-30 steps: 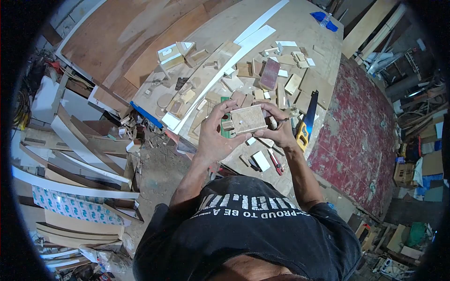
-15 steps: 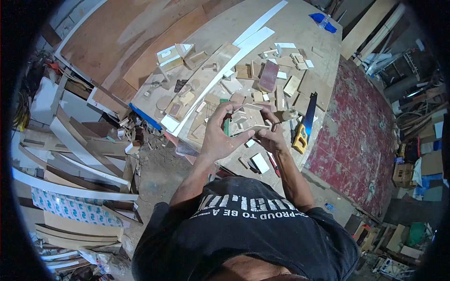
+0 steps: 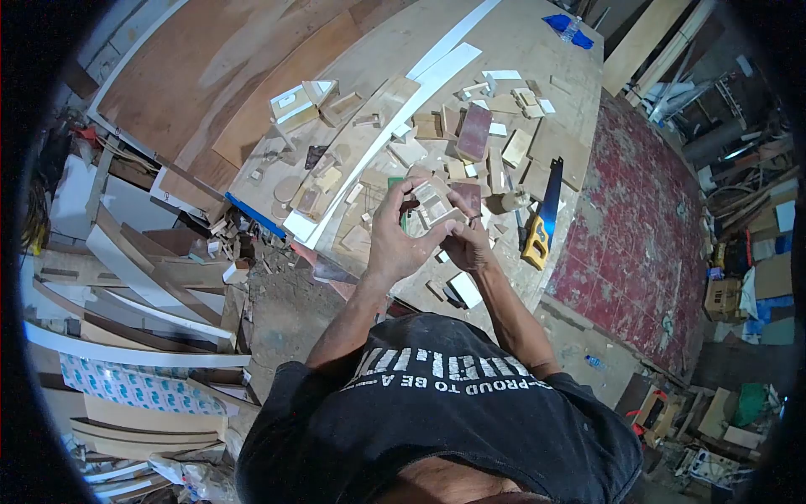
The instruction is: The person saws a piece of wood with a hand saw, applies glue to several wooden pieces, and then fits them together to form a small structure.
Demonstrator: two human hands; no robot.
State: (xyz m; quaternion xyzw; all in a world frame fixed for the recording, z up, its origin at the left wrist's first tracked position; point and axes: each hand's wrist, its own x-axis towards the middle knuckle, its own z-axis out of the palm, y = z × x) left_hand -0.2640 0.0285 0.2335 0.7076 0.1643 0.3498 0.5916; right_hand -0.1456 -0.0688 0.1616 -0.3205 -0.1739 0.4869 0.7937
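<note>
Between my two hands, above the near part of the workbench (image 3: 382,290), is a small wooden piece (image 3: 434,204) with raised blocks on it, like a miniature piece of furniture. My left hand (image 3: 396,235) grips its left side, thumb along the near edge. On the right side, my right hand (image 3: 468,241) closes its fingers around the near corner. Parts of the piece are hidden by the fingers. Just beyond it lie small wood blocks and a dark red block (image 3: 476,132). To the right of my right hand rests a handsaw (image 3: 544,217) with a yellow handle.
Long white strips (image 3: 437,77) run across the bench among wood offcuts. A small box-like wooden model (image 3: 302,102) stands at the left. Blue cloth and a clear bottle (image 3: 572,30) are at the far corner. Curved boards (image 3: 143,346) are stacked on the left; red tiled flooring (image 3: 634,244) lies right.
The wooden piece has been turned and tilted in my hands, so its blocks face up toward me more. Both hands stay on it. The whole view has shifted slightly.
</note>
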